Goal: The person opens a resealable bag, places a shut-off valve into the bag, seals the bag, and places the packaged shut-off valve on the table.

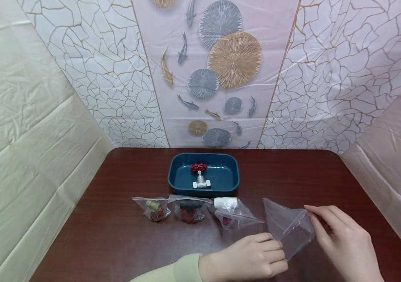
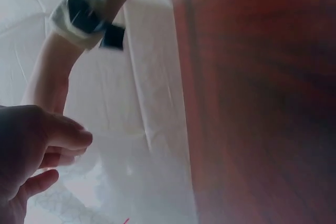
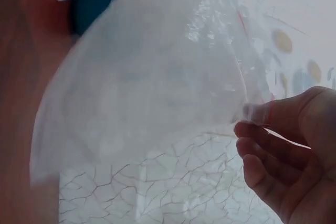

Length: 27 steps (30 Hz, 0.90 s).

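A clear plastic zip bag [image 1: 290,229], looking flat, is stretched between both hands above the right part of the table. My right hand [image 1: 346,239] pinches one corner of its mouth between thumb and forefinger; the right wrist view shows that grip and a red line along the bag's [image 3: 142,77] top. My left hand [image 1: 251,256], fingers curled, pinches the bag's near left edge; its fingertips partly hide that spot. To the left lies a filled clear bag with a white cylinder [image 1: 225,202] and something red inside.
A blue tray [image 1: 221,192] stands at the back, holding a silver valve [image 1: 201,182] with a red handwheel [image 1: 198,167]. Left of the white cylinder lie two more filled bags, one with a dark cylinder [image 1: 190,204], one with a brass-coloured fitting [image 1: 153,205]. Fabric walls enclose the brown table [image 1: 123,239].
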{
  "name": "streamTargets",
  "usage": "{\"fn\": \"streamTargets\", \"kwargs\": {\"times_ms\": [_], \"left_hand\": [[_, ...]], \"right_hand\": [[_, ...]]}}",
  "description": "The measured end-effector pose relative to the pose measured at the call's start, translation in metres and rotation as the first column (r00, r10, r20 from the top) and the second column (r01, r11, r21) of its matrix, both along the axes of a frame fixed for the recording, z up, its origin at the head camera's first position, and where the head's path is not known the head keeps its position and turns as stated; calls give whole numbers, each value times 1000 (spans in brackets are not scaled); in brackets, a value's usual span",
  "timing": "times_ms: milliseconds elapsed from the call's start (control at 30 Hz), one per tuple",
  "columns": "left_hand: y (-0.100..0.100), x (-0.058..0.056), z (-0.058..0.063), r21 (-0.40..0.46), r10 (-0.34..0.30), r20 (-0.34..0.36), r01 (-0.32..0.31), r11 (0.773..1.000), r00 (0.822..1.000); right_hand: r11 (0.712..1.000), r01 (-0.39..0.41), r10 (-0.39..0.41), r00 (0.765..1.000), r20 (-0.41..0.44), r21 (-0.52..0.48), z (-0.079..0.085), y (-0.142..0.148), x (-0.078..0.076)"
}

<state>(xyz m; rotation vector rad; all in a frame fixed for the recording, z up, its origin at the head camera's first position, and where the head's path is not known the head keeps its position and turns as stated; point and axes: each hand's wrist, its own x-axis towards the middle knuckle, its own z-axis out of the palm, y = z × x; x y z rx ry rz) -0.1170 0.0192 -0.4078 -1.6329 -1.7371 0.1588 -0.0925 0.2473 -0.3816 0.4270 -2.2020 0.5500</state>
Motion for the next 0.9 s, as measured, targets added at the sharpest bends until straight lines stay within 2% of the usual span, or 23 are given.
{"fn": "streamTargets", "kwargs": {"times_ms": [67,100,333,400,467,567,633,667,733,767,833,900], "left_hand": [[-3,4,6,14,-2,3,2,1000,1000],[-4,5,6,20,2,13,-2,1000,1000],[-4,-1,-17,27,39,43,-40,999,998],[-6,-3,-17,50,25,80,-29,998,996],[-9,-6,-15,102,-18,115,6,995,993],[-13,-12,-7,240,-104,151,65,969,983],[-16,-17,0,343,-133,180,65,937,975],[-18,-19,3,389,-133,208,42,920,969],[-21,-22,9,457,-111,312,-46,889,943],[-23,-23,11,474,-96,379,-104,875,920],[-26,-23,12,479,-66,507,-218,850,859],[-28,-24,12,454,-31,589,-299,840,808]], "right_hand": [[1000,-3,3,1000,-1,5,3,-2,-1],[1000,-7,7,1000,-4,10,4,-3,-1],[999,-22,23,1000,-9,35,8,-11,-2],[998,-28,29,1000,-14,55,10,-14,-4],[996,-34,35,999,-16,78,12,-17,-5],[992,-50,51,999,-9,112,15,-22,-5],[990,-63,64,998,-1,129,17,-25,-5],[988,-68,69,998,1,138,18,-27,-5],[985,-83,85,996,-8,153,19,-31,-6],[983,-92,97,995,-23,159,19,-33,-6],[980,-111,121,992,-45,167,19,-38,-7],[976,-130,143,987,-67,173,18,-43,-7]]}}
